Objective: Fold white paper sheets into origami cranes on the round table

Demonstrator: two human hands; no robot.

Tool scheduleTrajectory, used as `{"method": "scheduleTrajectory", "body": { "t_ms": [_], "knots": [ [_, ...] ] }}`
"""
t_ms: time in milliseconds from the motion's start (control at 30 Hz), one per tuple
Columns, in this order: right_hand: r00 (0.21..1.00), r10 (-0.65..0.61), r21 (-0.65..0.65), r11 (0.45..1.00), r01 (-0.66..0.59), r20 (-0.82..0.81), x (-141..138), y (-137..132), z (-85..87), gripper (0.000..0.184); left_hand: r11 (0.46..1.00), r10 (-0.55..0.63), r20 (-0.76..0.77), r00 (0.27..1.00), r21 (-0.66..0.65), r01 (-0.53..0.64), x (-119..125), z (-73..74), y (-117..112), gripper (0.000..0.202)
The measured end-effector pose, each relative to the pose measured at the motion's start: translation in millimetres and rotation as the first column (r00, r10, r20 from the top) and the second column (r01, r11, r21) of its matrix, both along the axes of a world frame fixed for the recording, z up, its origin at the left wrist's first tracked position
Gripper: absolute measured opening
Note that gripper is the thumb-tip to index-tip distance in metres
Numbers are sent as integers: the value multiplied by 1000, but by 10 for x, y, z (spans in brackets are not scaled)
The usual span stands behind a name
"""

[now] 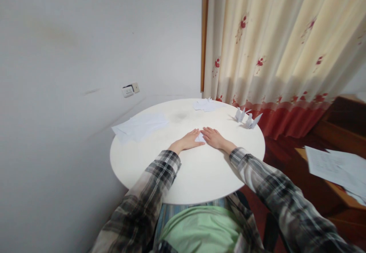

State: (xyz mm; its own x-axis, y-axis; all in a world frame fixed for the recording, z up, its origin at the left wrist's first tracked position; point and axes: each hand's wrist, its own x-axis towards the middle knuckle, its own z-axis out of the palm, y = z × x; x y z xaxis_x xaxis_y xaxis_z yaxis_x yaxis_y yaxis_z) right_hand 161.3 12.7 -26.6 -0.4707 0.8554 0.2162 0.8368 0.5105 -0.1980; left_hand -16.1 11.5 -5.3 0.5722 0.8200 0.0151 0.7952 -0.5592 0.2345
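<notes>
A small folded piece of white paper (201,137) lies on the round white table (188,176), partly covered by both hands. My left hand (189,140) rests flat on its left side, fingers stretched out and thumb along the near edge. From the right, my right hand (214,137) presses down on the paper with flat, extended fingers. The fingertips of the two hands almost meet at the paper's far end. How the folds run under the fingers is hidden.
White paper sheets (143,126) lie at the table's left edge, and more paper (204,105) at the back. Two folded paper cranes, one farther (239,115) and one nearer (252,121), stand at the right edge. Wall and curtain (257,47) border the table's far side.
</notes>
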Motion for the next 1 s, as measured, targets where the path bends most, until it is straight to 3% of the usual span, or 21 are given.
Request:
{"method": "scheduleTrajectory", "body": {
  "t_ms": [200,367,467,567,1000],
  "knots": [
    [998,13,64,998,-9,-58,20,72,-83,41,995,-36,184,982,100,18,-70,-59,10,68],
    [969,119,128,987,-92,-219,32,139,-83,34,981,-92,296,951,192,35,-60,-19,-29,46],
    [934,131,110,989,-100,-334,49,147,-60,33,978,-95,312,945,206,31,-63,-3,-32,38],
    [915,68,62,997,-47,-397,61,137,-42,30,978,-87,308,947,207,23,-71,-5,-23,37],
    [922,69,39,998,-58,-381,58,145,-38,28,969,-131,337,932,241,49,-63,-56,6,41]
  ]
}}
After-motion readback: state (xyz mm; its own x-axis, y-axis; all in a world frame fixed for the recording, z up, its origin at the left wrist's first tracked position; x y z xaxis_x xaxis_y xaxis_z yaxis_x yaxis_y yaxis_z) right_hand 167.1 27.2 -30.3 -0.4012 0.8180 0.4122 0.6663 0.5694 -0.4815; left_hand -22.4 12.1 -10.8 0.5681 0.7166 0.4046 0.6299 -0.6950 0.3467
